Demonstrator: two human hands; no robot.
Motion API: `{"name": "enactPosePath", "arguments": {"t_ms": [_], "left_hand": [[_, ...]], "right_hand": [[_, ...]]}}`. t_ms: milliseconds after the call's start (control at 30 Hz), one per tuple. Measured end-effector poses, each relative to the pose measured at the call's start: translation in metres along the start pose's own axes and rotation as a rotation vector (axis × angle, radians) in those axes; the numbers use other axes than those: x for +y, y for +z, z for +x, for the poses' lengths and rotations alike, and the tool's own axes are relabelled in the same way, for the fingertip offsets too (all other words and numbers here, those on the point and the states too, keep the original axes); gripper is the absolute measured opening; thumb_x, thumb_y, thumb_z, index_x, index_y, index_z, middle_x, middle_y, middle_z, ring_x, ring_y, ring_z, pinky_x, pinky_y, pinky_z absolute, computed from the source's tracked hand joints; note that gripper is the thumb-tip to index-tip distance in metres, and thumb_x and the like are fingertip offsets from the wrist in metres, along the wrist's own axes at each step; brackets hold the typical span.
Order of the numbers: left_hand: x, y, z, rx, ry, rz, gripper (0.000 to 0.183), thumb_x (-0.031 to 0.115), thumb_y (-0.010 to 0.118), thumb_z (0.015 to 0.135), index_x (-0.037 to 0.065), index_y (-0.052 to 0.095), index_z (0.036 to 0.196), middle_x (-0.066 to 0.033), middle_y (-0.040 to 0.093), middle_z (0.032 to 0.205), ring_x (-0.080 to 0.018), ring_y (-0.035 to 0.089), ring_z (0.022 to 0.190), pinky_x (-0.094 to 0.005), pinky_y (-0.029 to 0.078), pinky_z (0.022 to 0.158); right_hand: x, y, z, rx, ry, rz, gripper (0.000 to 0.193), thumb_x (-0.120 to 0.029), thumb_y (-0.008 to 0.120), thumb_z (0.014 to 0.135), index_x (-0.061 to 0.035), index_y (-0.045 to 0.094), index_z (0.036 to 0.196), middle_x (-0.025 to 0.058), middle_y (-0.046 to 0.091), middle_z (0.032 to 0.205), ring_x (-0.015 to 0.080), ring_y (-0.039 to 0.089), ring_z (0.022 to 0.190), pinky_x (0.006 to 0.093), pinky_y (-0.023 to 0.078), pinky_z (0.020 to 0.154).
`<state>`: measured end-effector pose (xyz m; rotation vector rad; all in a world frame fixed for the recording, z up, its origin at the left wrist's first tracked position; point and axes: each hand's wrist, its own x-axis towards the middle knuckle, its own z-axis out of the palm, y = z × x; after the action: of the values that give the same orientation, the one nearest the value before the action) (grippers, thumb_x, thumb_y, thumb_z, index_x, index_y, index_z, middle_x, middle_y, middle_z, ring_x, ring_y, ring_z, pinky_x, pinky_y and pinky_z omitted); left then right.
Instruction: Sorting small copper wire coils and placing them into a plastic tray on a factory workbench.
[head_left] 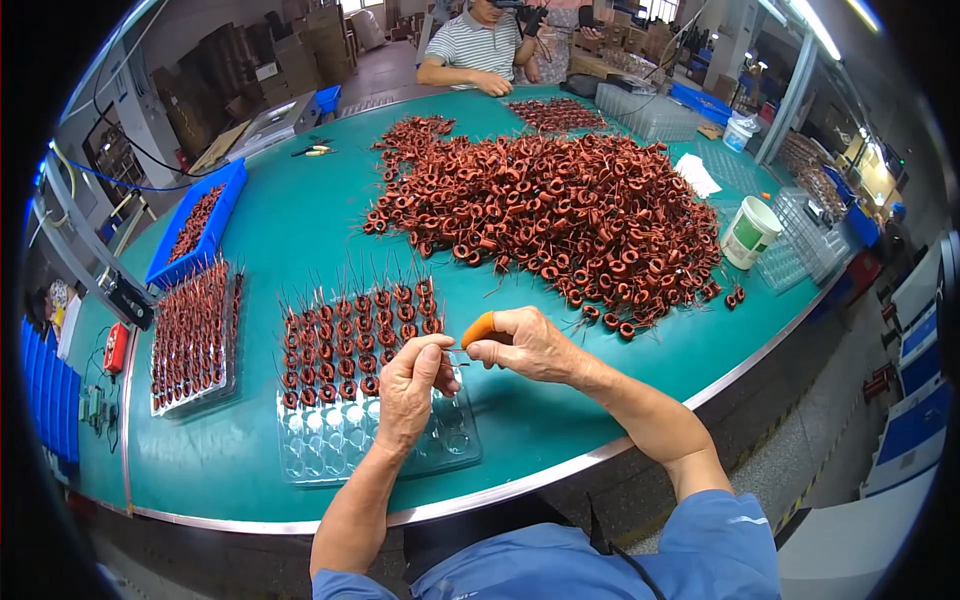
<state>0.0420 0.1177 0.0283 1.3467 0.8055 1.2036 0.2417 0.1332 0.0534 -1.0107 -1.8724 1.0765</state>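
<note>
My left hand (408, 385) is closed, thumb and fingers pinched around a copper-red wire-wound ring coil (457, 362) that is mostly hidden by the fingers. Pressed up against it, my right hand (530, 347) pinches the coil's thin wire leads between thumb and index finger. An orange finger cot (479, 330) covers that index fingertip. Below my left hand lies a clear plastic tray (345, 452) with round pockets. Ring coils (350, 335) stand in its far rows, leads pointing up, while the near pockets hold none.
A large heap of ring coils (570, 210) covers the table's middle. At left are a filled tray (190, 345) and a blue bin (238, 180) of coils. A white bucket (750, 232) and clear trays (800, 240) stand right. Across the table sits another person (470, 50).
</note>
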Motion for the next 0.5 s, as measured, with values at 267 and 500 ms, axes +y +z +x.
{"name": "enactPosePath", "arguments": {"t_ms": [267,500], "left_hand": [[0.0,-0.0082,-0.0021,-0.049,0.001,0.058,0.027,0.026,0.051,0.098,0.003,0.062,0.106,-0.0023,0.058,0.069,-0.0093,0.059,0.061,-0.022,0.048,0.052],[0.0028,-0.0102,0.002,-0.266,-0.01,-0.203,0.033,0.028,0.048,0.098,0.0,0.054,0.115,-0.0087,0.06,0.074,-0.0161,0.061,0.066,-0.0275,0.051,0.06]], "right_hand": [[-0.0052,0.0028,-0.0002,0.028,-0.036,-0.061,0.019,-0.016,0.062,0.09,0.0012,0.065,0.097,0.006,0.064,0.069,0.0102,0.06,0.06,0.0261,0.049,0.053],[0.0012,-0.0027,-0.0002,-0.004,0.065,0.113,0.019,-0.017,0.061,0.091,0.0005,0.065,0.097,0.0035,0.063,0.07,0.0084,0.059,0.06,0.0238,0.049,0.053]]}}
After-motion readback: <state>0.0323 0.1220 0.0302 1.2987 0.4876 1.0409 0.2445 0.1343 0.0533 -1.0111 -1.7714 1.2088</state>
